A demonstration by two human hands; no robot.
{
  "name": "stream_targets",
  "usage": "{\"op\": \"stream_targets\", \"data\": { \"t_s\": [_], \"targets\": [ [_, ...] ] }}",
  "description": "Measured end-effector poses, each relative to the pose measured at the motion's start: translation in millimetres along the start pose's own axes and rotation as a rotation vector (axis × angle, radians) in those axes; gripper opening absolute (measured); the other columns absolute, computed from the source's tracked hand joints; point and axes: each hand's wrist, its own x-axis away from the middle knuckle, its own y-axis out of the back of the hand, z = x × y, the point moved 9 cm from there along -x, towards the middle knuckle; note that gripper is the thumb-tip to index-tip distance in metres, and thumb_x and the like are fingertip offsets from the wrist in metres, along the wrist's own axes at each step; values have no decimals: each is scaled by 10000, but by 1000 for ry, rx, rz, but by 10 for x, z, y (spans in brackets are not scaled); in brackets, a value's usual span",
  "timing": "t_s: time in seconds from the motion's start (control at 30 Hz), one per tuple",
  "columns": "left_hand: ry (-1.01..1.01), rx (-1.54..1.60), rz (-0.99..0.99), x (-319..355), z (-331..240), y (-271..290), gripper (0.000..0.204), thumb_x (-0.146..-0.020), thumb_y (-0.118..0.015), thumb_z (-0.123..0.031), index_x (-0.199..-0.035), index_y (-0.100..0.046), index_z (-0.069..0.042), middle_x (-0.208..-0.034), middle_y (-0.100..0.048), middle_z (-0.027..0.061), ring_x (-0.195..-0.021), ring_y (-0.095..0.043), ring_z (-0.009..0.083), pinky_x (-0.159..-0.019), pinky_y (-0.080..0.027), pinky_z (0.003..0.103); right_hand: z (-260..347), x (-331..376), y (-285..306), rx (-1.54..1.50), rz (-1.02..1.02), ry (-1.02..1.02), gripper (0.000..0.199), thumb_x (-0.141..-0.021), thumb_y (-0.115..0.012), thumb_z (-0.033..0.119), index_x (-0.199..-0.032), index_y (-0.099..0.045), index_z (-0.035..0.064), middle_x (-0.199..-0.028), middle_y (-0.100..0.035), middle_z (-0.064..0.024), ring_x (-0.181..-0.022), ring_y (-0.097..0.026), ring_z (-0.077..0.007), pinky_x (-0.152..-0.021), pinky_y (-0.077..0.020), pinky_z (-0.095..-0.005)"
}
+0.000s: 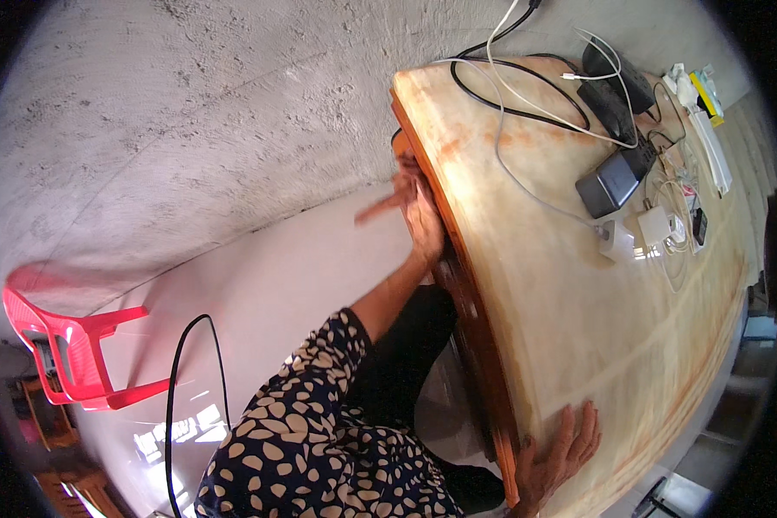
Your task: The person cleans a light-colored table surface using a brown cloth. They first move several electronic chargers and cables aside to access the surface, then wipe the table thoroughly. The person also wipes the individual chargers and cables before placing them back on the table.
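Observation:
My left hand (pixel 416 211) is at the far left side of the table (pixel 578 319), beside its brown wooden edge (pixel 475 328) and below the level of the top. Its fingers are slightly blurred; one sticks out toward the wall, apart from the others, which point up along the edge. Nothing shows in this hand, though its inner side is partly hidden. An orange-brown wooden piece (pixel 401 142) juts out just beyond the fingertips. On the near corner of the pale marbled top, my right hand (pixel 565 453) lies flat with its fingers apart, holding nothing.
Black and white cables (pixel 535 73) trail over the table's far end. Near them are a dark grey box-shaped device (pixel 609 186), a white plug adapter (pixel 617 240) and a black object (pixel 617 78). A rough grey wall (pixel 233 104) rises behind. A red plastic chair (pixel 82 354) stands at left.

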Motion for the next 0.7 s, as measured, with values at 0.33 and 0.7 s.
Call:
{"op": "stream_targets", "data": {
  "t_s": [0.33,0.7],
  "targets": [
    [-270,-459,278,-16,-495,-219,455,-886,-511,-291,-1256,-451,-34,-1175,-490,206,-1140,-424,385,-980,-316,483,-87,9,20,3,-17,-62,599,-751,-528,302,-1302,-488,70,-1397,-397,-223,-1288,-349,-442,-1061,-216,-582],
    [-95,-86,951,3350,-375,264,383,-936,-414,-115,-1289,-425,34,-1254,-483,175,-1185,-415,308,-1023,-319,414,-35,61,-22,-72,-28,-99,612,-731,-664,332,-1295,-523,142,-1436,-377,-175,-1332,-332,-383,-1078,-157,-628]
  ]
}}
